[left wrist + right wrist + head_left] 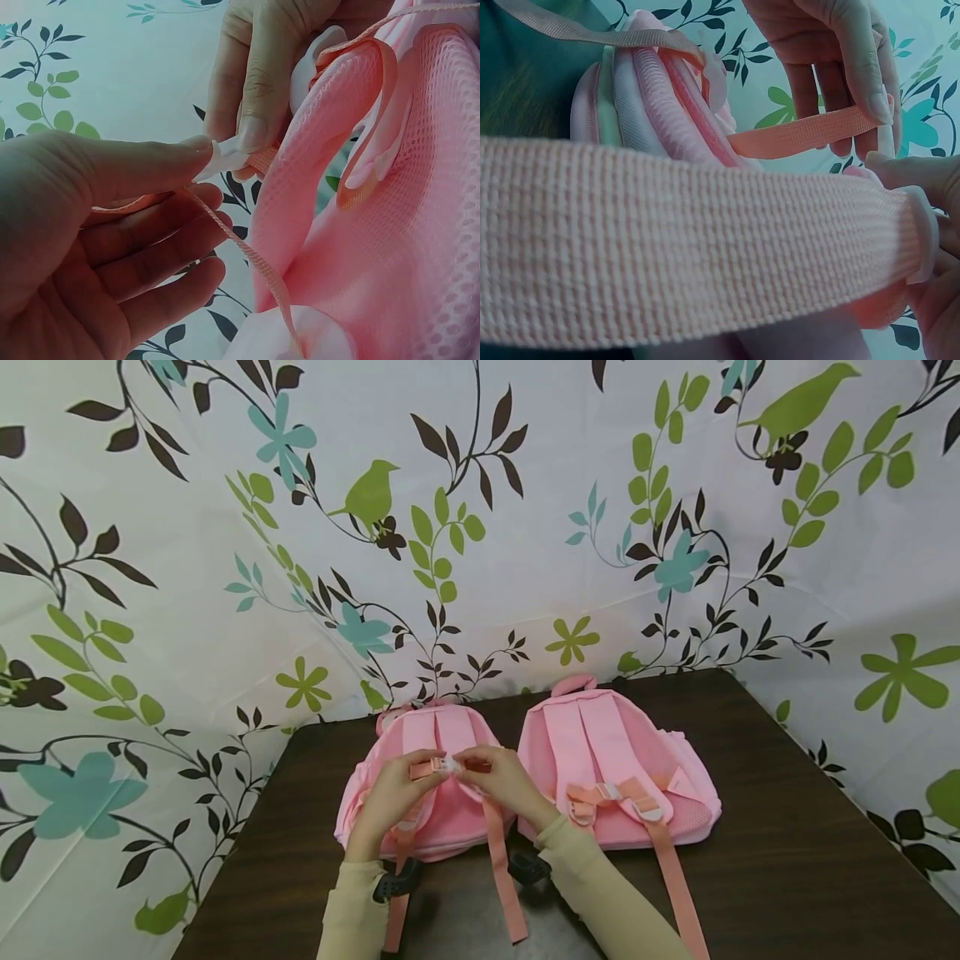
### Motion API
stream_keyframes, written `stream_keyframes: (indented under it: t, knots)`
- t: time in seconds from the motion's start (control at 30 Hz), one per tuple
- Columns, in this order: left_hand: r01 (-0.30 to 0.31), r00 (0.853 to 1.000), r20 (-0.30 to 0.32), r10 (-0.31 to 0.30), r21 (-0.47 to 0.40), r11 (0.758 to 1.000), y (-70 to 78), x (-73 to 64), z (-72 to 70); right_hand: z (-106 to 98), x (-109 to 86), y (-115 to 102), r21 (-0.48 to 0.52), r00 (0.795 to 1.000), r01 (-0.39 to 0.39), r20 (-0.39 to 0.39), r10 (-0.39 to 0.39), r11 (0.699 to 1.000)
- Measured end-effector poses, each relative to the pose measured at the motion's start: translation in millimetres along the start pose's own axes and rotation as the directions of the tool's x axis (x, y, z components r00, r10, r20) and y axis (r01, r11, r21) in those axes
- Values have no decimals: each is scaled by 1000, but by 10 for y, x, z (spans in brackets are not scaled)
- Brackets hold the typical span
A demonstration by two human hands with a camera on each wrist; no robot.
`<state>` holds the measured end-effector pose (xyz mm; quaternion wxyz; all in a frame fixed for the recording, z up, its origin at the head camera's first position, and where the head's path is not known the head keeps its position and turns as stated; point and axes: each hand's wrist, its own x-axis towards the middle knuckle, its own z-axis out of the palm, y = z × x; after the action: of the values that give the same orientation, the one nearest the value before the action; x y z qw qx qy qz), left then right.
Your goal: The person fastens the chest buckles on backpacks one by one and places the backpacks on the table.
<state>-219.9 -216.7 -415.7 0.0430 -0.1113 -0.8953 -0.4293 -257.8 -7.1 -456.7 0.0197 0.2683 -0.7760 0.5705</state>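
Observation:
Two pink backpacks stand side by side on the table, straps facing me. Over the left backpack [450,814], both hands meet at the white plastic buckle [450,764] of its orange chest strap [424,769]. My left hand [396,795] pinches one end of the buckle between thumb and index finger, its other fingers loosely bent below, as the left wrist view shows. From the other side, my right hand [506,779] pinches the opposite end with thumb and fingertips. In the right wrist view, a wide webbing strap [697,244] crosses the foreground and hides part of the right hand.
The right backpack [693,768] stands close beside the left one, its chest strap buckle [609,791] joined. Loose orange strap ends [507,893] hang toward me over the dark wooden table [787,827]. A printed leaf-and-bird cloth [525,568] hangs behind the table.

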Motion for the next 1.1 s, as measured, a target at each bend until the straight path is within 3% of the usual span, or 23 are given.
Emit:
stream_keyframes:
  t: [0.37, 0.57, 0.83, 1.1]
  knots:
    - [-5, 1000, 1, 5, 14, 1000, 24, 7, 79, -38, -15, 34, -38, 1000, 7, 28, -5, 999]
    - [31, 1000, 1, -31, 24, 999, 47, -9, 107, -35, -31, 60, -55, 998, 10, 59, -7, 998]
    - [50, 999, 18, -50, 22, 998, 47, -7, 80, -2, -19, 34, -76, 998, 56, 27, -54, 996]
    - [18, 999, 40, -20, 37, 999, 79, -6, 85, 20, -26, 44, -95, 997, 75, 1, -75, 993]
